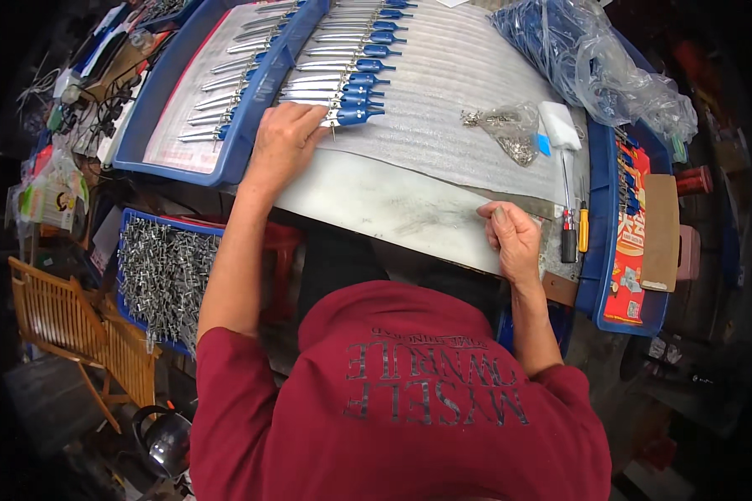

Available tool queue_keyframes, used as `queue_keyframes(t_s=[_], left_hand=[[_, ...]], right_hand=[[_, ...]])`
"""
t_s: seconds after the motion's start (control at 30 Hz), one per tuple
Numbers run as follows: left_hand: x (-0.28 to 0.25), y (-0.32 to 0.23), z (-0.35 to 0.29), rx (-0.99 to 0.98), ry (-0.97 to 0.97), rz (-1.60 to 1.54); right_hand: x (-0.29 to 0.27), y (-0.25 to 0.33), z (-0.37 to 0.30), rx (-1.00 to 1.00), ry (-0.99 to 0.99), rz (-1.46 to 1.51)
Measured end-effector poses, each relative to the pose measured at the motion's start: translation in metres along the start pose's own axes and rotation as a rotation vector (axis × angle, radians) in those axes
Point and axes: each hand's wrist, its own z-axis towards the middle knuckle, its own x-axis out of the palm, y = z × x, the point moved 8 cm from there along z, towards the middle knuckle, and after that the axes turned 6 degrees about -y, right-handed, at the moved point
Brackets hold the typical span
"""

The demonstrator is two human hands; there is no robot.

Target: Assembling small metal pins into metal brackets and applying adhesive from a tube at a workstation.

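Note:
My left hand (286, 144) is at the near end of a row of slim tools with silver blade-like ends and blue ends. Its fingers close on the silver part of the nearest blue-and-silver tool (353, 115), whose blue end points right. Over the front right edge of the worktable, my right hand (514, 238) is closed, thumb pressed to the curled fingers. Whatever it may hold is hidden. More of these tools (374, 51) lie side by side on the white foam sheet (451, 83) beyond my left hand.
A blue tray (188, 173) of similar tools stands left. Right of the foam are an opened bag of small metal parts (518, 146), a red-and-black screwdriver (569, 238), a yellow-handled screwdriver (583, 230) and another blue tray (593, 284). A bin of metal pieces (165, 267) sits lower left.

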Motion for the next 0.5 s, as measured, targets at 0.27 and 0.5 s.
queue_keyframes(t_s=[0.27, 0.5], left_hand=[[0.013, 0.012, 0.009, 0.03, -0.011, 0.014], [0.018, 0.016, 0.008, 0.025, -0.021, 0.041]], right_hand=[[0.0, 0.0, 0.0, -0.019, -0.001, -0.009], [-0.002, -0.001, 0.0, -0.013, -0.011, -0.025]])
